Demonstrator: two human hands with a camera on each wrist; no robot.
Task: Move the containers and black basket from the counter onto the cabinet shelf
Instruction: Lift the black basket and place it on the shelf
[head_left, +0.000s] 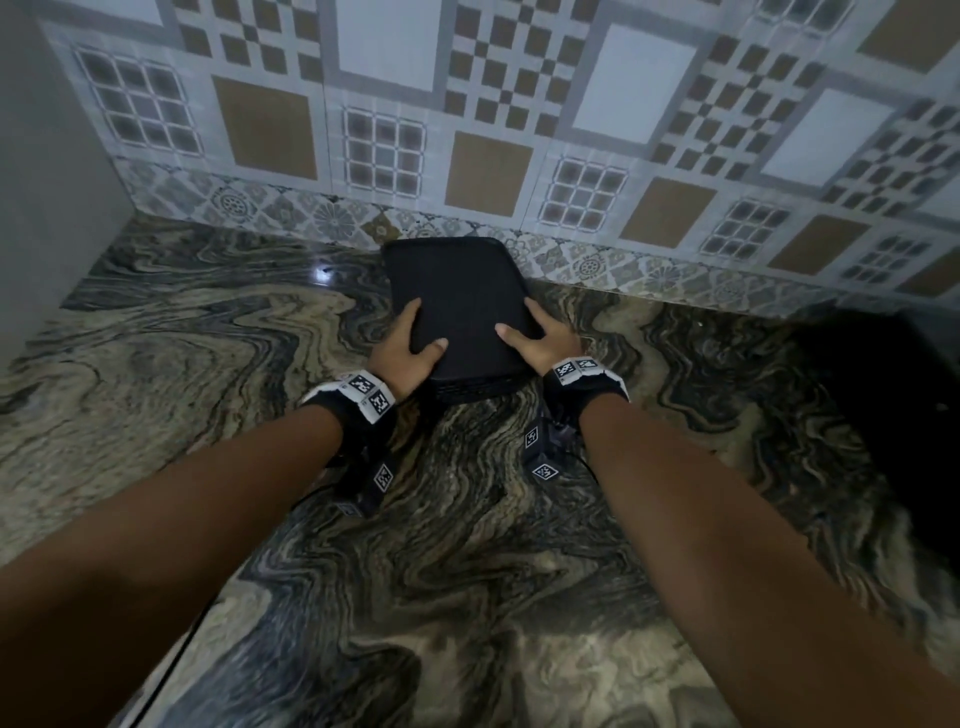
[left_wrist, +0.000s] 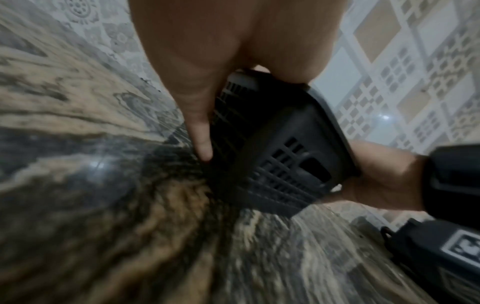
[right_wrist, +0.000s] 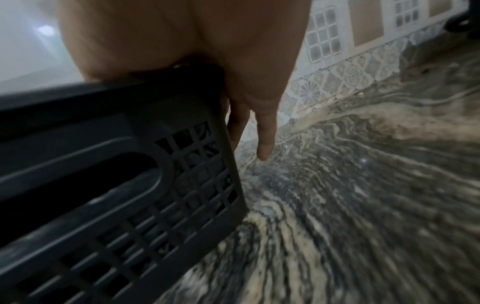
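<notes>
The black basket (head_left: 457, 306) lies upside down on the marbled counter (head_left: 467, 597), close to the tiled back wall. My left hand (head_left: 410, 348) grips its left side, thumb on the flat top and fingers down the slatted wall. My right hand (head_left: 540, 338) grips the right side the same way. In the left wrist view a finger (left_wrist: 200, 127) runs straight down the basket (left_wrist: 272, 144) wall toward the counter. The right wrist view shows the basket's (right_wrist: 116, 185) grid wall and handle slot, with fingers (right_wrist: 263, 127) along its corner. No other containers are in view.
A patterned tiled wall (head_left: 519, 130) stands right behind the basket. A plain grey side wall (head_left: 47, 182) closes off the left. A dark, unclear object (head_left: 883, 415) sits in shadow at the counter's right end.
</notes>
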